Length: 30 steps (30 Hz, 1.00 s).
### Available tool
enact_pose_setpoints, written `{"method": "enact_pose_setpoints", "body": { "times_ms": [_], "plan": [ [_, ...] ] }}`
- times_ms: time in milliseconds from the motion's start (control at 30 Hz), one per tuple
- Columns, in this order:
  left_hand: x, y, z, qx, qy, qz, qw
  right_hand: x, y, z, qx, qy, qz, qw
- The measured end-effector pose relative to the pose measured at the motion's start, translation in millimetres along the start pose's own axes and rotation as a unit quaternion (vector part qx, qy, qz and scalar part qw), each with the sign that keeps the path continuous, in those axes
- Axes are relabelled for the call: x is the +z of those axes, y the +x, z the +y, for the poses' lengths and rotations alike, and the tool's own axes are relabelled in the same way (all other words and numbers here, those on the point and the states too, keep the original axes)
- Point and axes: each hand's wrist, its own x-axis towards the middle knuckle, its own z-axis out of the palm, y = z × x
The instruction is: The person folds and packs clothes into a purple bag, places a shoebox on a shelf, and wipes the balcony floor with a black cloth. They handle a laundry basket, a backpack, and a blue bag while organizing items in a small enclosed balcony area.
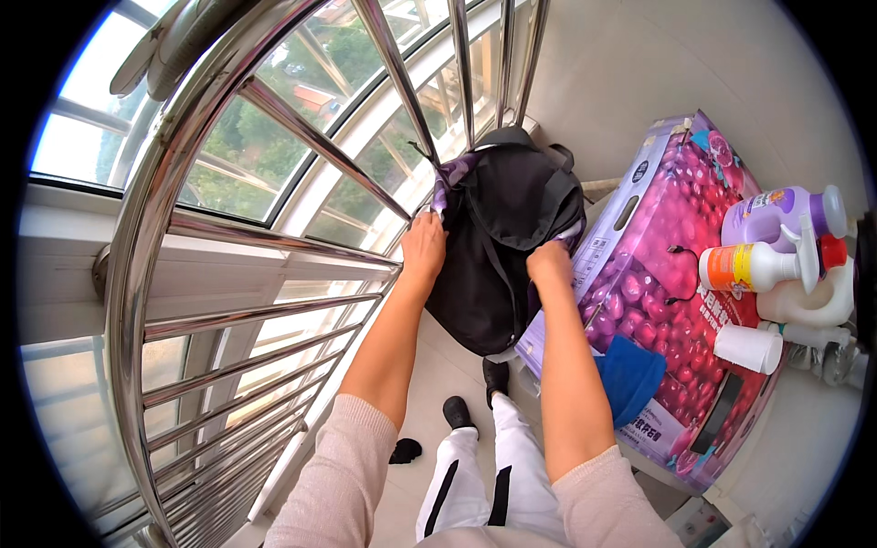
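A black fabric backpack (pixel 473 274) is in front of me, between the metal railing and a large printed cardboard box. Purple patterned cloth (pixel 460 171) shows along its upper left edge, and more shows at its right side. My left hand (pixel 423 245) grips the purple and whitish cloth at the left edge. My right hand (pixel 550 266) is closed on the cloth edge at the right side, beside the cardboard box. The fingertips of both hands are partly hidden. Straps lie across the backpack's dark front.
A stainless steel railing (pixel 274 243) runs along the windows at left, with shoes (pixel 168 48) on top. The cardboard box (pixel 658 274) at right bears a blue cloth (pixel 629 380), a spray bottle (pixel 747 267), a purple jug (pixel 767 218), a paper roll (pixel 748 348) and a black cable (pixel 695 264).
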Motion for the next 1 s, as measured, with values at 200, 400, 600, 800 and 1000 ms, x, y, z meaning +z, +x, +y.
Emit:
{"method": "enact_pose_setpoints", "body": {
  "times_ms": [200,400,600,800,1000],
  "plan": [
    [23,-48,-8,-0.014,-0.074,-0.087,0.993,34,-11,-7,-0.053,-0.103,-0.120,0.986],
    [17,-134,-9,-0.069,-0.078,-0.007,0.995,59,6,-18,-0.165,-0.240,0.058,0.955],
    [44,-152,0,0.001,-0.160,-0.040,0.986,58,60,-40,-0.138,-0.307,-0.010,0.942],
    [73,-97,3,0.004,-0.142,-0.079,0.987,82,135,-30,-0.132,-0.363,-0.001,0.922],
    [107,-67,22,-0.065,-0.074,-0.163,0.982,110,162,-27,-0.107,-0.396,-0.010,0.912]
  ]
}}
